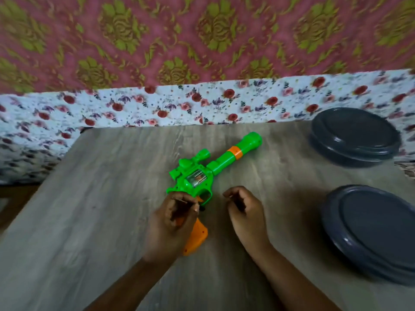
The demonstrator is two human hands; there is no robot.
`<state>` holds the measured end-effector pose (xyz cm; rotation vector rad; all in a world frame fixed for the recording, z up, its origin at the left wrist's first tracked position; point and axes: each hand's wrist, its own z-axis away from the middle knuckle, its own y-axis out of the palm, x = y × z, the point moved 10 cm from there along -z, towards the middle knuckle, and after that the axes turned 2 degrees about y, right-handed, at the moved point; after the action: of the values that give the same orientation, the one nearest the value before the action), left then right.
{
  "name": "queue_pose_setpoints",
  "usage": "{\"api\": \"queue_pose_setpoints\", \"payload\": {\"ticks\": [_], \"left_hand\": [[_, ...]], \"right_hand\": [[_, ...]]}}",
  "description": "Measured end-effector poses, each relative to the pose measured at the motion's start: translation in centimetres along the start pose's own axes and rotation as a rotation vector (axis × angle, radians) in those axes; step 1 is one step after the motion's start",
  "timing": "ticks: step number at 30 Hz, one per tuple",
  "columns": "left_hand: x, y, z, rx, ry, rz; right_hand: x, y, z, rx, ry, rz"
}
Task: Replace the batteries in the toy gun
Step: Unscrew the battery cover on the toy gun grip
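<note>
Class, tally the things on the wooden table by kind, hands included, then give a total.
Toy gun: 1
Grey plates: 2, far and near
Hands: 2, left hand over the orange grip, right hand curled beside it
Total: 5

The left hand [173,227] covers most of the toy gun's orange grip [196,239], and whatever its curled fingers hold there is too dark and blurred to tell. The right hand [243,212] curls over something dark that cannot be made out. The nearer grey plate [336,221] runs off the right edge.
</note>
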<state>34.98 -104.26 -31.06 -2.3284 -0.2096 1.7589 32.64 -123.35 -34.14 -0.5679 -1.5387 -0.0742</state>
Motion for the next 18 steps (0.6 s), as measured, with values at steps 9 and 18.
{"api": "queue_pose_setpoints", "payload": {"ticks": [9,18], "left_hand": [[0.0,0.4,1.1,-0.020,0.205,0.041],[-1.4,-0.4,1.6,-0.045,0.285,0.016]], "right_hand": [[0.0,1.3,0.6,0.056,-0.102,0.137],[1.3,-0.3,0.9,-0.044,-0.127,-0.008]]}}
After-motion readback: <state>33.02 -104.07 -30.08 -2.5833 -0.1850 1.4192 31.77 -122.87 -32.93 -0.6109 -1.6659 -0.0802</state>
